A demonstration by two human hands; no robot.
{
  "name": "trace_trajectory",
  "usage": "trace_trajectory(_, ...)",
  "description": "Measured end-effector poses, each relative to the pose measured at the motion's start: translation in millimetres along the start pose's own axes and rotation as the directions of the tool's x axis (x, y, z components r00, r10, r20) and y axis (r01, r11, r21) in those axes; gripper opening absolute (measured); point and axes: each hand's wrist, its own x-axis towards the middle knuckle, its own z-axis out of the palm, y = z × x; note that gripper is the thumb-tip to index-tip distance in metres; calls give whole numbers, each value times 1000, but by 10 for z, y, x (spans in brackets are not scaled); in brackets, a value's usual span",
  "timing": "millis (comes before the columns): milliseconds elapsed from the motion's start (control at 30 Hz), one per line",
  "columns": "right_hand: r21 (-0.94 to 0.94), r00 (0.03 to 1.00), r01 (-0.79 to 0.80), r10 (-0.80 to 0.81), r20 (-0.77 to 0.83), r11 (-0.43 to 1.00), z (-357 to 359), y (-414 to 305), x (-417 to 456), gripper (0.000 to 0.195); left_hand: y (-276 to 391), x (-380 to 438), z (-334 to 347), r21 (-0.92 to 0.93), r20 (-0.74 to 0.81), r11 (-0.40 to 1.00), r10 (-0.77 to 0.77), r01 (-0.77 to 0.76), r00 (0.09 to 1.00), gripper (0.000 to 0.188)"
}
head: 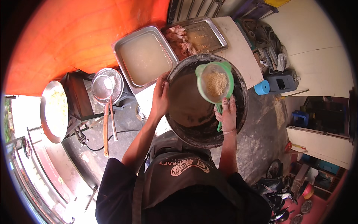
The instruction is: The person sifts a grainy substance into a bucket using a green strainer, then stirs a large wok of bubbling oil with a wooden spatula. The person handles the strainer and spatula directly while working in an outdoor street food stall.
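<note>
A large dark round basin (205, 141) is tilted in front of me, with a brownish, flour-like layer (187, 100) over its inside. My left hand (160, 96) grips the basin's left rim, thumb on the inner side. In my right hand (228, 112) is the handle of a green plastic strainer (230, 81), held over the right part of the basin. Pale yellowish crumbs (216, 82) lie in the strainer's mesh. Powder coats the fingers of my right hand.
Behind the basin, a steel pan (144, 56) holds cloudy liquid. Beside it, a metal tray (205, 36) bears raw chicken pieces (181, 39). Two wire strainers (107, 86) with long handles are at the left, near a wide metal wok (54, 112). A blue cylinder (262, 87) stands right.
</note>
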Motion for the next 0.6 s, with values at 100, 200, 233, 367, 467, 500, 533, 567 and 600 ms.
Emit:
trace_trajectory(100, 4, 995, 30, -30, -96, 1000, 40, 16, 17, 25, -4, 8, -16, 19, 7, 1000, -11, 11, 1000, 35)
trace_trajectory(200, -45, 998, 55, -57, -39, 997, 14, -56, 4, 25, 15, 4, -4, -9, 2, 1000, -27, 27, 1000, 35)
trace_trajectory(233, -89, 999, 48, -49, -11, 995, 26, -90, -19, 25, 23, 3, 2, -25, -1, 999, -33, 33, 999, 35)
trace_trajectory(367, -1, 991, 67, -67, -120, 998, -71, -54, 64, 30, 1, 14, 2, -15, 16, 1000, -12, 12, 1000, 35)
trace_trajectory(467, -22, 999, 54, -53, 10, 998, -13, -64, -26, 24, 0, 21, -16, -12, 11, 1000, -6, 6, 1000, 35)
trace_trajectory(500, -47, 998, 46, -44, 54, 998, -8, -63, -46, 22, -15, 23, -20, -13, 15, 1000, -9, 9, 1000, 35)
trace_trajectory(533, 13, 998, 25, -24, -51, 1000, -8, -42, -24, 22, -24, 20, -20, -15, 18, 1000, -12, 12, 1000, 35)
trace_trajectory(567, 28, 997, 28, -26, -69, 999, -21, -27, -23, 21, -29, 7, -12, -10, 12, 1000, -18, 18, 1000, 35)
trace_trajectory(600, 46, 996, 33, -29, -84, 998, -19, -22, -11, 21, -14, 6, -5, -2, 4, 1000, -20, 20, 1000, 35)
